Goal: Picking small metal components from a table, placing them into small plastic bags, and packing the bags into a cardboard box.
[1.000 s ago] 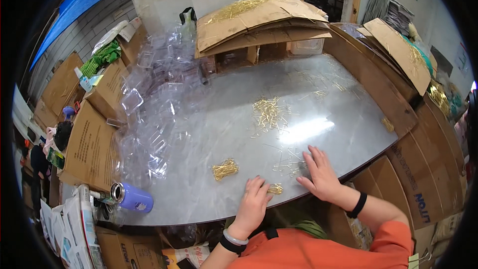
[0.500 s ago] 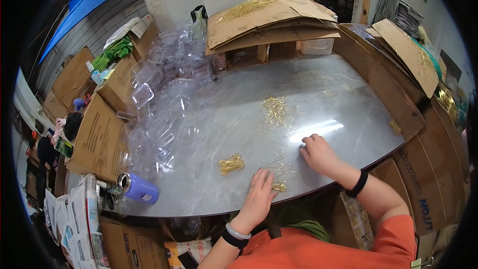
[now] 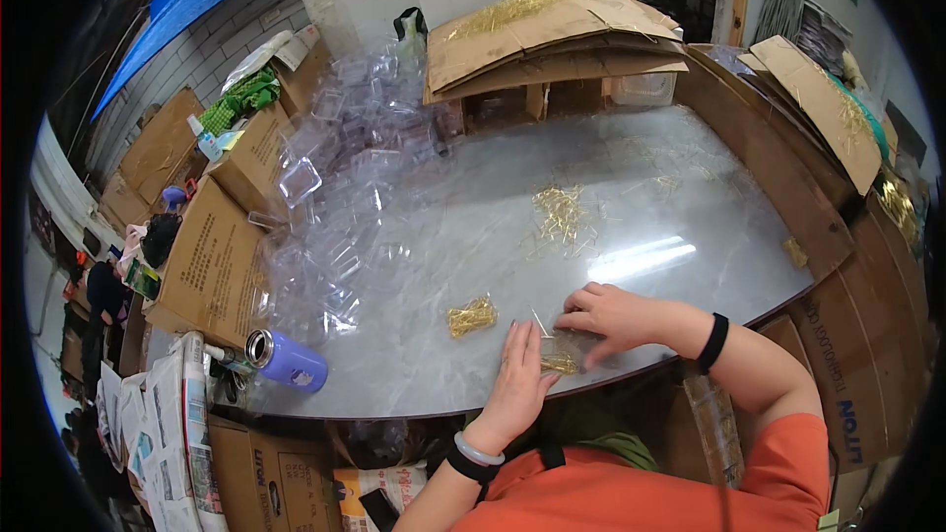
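Near the front edge of the grey table, my left hand [image 3: 516,370] lies flat with its fingers stretched out, against the left end of a small bunch of gold wire hooks [image 3: 560,362]. Over the right side of that bunch, my right hand [image 3: 603,321] is bent with its fingers curved and apart, a few loose hooks around its fingertips. Whether it touches any hook is hard to see. A neat gold bundle of hooks [image 3: 472,317] lies left of my hands. Farther back sits a loose pile of gold hooks [image 3: 562,214].
Clear plastic boxes [image 3: 345,177] are heaped on the table's left side. A purple bottle [image 3: 286,360], its top uncovered, stands at the front left. Cardboard sheets [image 3: 552,34] cover a divided box at the back. A cardboard wall [image 3: 769,167] borders the right side.
My right hand has moved left and nearer, to the loose hooks beside my left hand. My left hand stays by the small bunch. The whole view has shifted slightly.
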`<state>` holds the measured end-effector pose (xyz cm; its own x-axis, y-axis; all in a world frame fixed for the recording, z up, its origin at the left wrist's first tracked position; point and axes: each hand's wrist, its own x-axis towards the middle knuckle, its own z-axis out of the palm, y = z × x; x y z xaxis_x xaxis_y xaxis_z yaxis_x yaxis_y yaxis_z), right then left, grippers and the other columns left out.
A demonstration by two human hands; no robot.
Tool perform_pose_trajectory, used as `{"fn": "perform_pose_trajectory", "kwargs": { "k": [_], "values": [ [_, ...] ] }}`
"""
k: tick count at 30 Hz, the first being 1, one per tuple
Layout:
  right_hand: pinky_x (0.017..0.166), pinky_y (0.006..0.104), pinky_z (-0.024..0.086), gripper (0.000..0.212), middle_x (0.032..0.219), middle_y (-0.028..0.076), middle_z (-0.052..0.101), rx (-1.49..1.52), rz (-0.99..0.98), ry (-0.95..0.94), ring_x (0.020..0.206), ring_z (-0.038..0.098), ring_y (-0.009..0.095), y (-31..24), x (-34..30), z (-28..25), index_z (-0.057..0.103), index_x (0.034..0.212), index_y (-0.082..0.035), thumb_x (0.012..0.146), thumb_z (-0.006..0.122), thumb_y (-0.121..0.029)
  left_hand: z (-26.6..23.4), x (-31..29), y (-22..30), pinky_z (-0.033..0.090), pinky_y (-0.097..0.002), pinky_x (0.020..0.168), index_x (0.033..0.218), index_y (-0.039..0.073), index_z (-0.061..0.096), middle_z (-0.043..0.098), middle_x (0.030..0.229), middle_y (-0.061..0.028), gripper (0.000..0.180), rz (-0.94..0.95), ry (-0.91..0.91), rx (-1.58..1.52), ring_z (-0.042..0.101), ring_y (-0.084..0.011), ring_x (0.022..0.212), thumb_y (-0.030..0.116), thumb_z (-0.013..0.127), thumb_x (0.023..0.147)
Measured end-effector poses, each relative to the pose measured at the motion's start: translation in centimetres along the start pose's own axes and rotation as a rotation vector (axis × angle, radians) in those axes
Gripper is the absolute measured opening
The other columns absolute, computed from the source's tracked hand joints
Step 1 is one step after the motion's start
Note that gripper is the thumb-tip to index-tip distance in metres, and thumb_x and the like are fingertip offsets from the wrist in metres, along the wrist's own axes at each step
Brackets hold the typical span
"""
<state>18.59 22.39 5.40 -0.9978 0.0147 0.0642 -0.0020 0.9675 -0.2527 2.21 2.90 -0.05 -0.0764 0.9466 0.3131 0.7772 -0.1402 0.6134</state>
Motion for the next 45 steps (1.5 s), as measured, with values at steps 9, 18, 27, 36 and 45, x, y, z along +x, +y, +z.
{"fn": "perform_pose_trajectory", "kwargs": {
  "k": [9, 18, 27, 36, 45],
  "values": [
    [0.103, 0.0417, 0.045, 0.059, 0.13, 0.01, 0.058, 0.166, 0.078, 0.049, 0.12, 0.053, 0.033, -0.9, -2.3, 0.8, 0.061, 0.135, -0.013, 0.079, 0.08, -0.02, 0.0, 1.2, 0.0, 0.019, -0.0585, 0.122, 0.153, -0.006, 0.03, 0.031, 0.157, -0.0262, 0.078, 0.025, -0.2, 0.103, 0.022, -0.0473, 0.15, 0.017, 0.072, 0.091],
    [0.09, 0.0416, 0.051, 0.044, 0.118, 0.01, 0.061, 0.09, 0.4, 0.227, 0.11, 0.059, 0.033, -3.5, -3.8, 2.2, 0.065, 0.123, -0.011, 0.082, 0.077, -0.018, -0.5, 1.1, 0.3, 0.02, -0.0595, 0.121, 0.153, -0.001, 0.034, 0.04, 0.154, -0.0214, 0.07, 0.083, -0.226, 0.081, 0.031, -0.0404, 0.149, 0.015, 0.067, 0.094],
    [0.095, 0.0475, 0.048, 0.035, 0.113, 0.024, 0.06, 0.335, 0.607, 0.867, 0.112, 0.057, 0.043, -6.7, -1.7, 7.1, 0.057, 0.123, 0.003, 0.088, 0.057, 0.006, 0.5, 1.7, 0.6, 0.025, -0.0581, 0.12, 0.145, -0.003, 0.042, 0.047, 0.145, -0.0236, 0.06, 0.076, -0.13, 0.005, 0.039, -0.0438, 0.142, 0.011, 0.067, 0.093],
    [0.117, 0.0455, 0.035, 0.056, 0.149, 0.026, 0.045, 0.134, 0.384, 0.72, 0.14, 0.041, 0.043, -8.4, 1.3, 8.4, 0.04, 0.147, 0.004, 0.097, 0.059, -0.013, 1.0, 1.0, 0.7, 0.037, -0.0527, 0.109, 0.142, -0.008, 0.041, 0.049, 0.139, -0.028, 0.059, 0.082, 0.006, -0.042, 0.046, -0.0475, 0.127, -0.003, 0.061, 0.087],
    [0.104, 0.0434, 0.046, 0.058, 0.131, 0.019, 0.059, 0.305, 0.323, 0.418, 0.122, 0.054, 0.037, -6.5, -1.0, 8.1, 0.044, 0.144, 0.002, 0.093, 0.064, -0.017, 0.2, 0.0, -1.5, 0.038, -0.0505, 0.11, 0.148, -0.008, 0.033, 0.045, 0.142, -0.03, 0.068, 0.181, -0.135, -0.054, 0.043, -0.0482, 0.13, 0.003, 0.063, 0.088]
  ]
}}
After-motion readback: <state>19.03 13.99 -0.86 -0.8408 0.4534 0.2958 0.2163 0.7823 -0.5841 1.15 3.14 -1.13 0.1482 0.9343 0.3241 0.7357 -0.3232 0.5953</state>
